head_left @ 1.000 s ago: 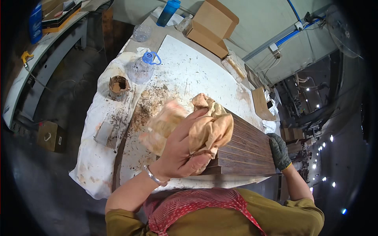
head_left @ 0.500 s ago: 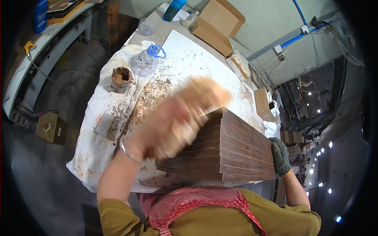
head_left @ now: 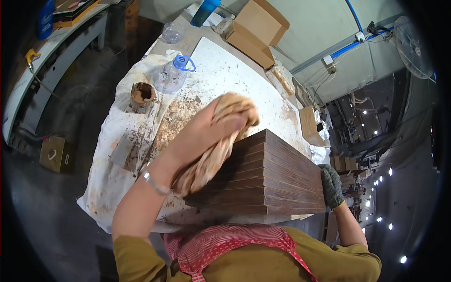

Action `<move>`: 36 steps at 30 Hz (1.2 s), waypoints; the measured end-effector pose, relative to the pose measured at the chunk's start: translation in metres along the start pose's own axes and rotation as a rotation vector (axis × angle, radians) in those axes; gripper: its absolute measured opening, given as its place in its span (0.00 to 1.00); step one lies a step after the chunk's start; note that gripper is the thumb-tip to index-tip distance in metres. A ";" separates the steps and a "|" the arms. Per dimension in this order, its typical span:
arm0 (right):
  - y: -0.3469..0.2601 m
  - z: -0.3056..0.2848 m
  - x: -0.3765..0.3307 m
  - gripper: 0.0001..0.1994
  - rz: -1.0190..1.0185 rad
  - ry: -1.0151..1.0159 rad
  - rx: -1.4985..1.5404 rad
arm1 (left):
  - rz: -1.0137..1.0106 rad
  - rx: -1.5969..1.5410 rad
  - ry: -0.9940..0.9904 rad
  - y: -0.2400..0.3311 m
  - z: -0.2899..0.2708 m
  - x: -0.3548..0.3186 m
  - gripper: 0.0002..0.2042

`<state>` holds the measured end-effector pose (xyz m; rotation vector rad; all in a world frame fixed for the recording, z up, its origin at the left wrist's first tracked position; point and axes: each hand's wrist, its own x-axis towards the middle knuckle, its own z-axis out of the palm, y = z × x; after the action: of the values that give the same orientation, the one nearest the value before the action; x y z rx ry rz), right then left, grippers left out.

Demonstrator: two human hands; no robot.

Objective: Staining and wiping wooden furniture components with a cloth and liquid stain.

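My bare left hand (head_left: 213, 129) is closed around a crumpled, stained tan rag (head_left: 206, 167), whose folds hang down below the fingers. The rag is beside the near-left end of a stack of dark brown wooden boards (head_left: 291, 176); whether it touches them I cannot tell. At the far right end of the stack rests my right hand (head_left: 331, 186) in a dark grey knitted glove. Its palm lies against the boards' ends, with the fingers stretched out along them and the thumb side hidden. The boards stand piled on a cloth-covered table (head_left: 112, 160).
Left of the stack are a crusted brown can (head_left: 142, 97), a clear plastic bottle with a blue handled cap (head_left: 170, 77) and a flat scraper-like piece (head_left: 123, 151). Behind stand an open cardboard box (head_left: 257, 30) and a blue bottle (head_left: 205, 12). A fan (head_left: 413, 47) is at the right.
My left hand with the rag has moved slightly back to the left and is less blurred. My right hand stays at the stack's end.
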<state>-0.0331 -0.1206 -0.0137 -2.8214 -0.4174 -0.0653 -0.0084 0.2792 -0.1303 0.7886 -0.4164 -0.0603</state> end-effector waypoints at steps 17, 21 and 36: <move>-0.003 -0.001 -0.003 0.12 -0.085 -0.015 -0.078 | -0.242 0.034 -0.070 0.004 0.025 -0.039 0.39; 0.012 -0.005 -0.006 0.11 -0.330 -0.016 -0.253 | -0.307 -0.105 -0.086 0.014 0.027 -0.036 0.39; 0.014 -0.002 -0.005 0.13 -0.121 0.002 -0.122 | -0.289 -0.031 -0.146 0.011 0.018 -0.032 0.40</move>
<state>-0.0338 -0.1355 -0.0157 -2.9120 -0.6024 -0.1219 -0.0452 0.2816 -0.1222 0.8114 -0.4364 -0.3948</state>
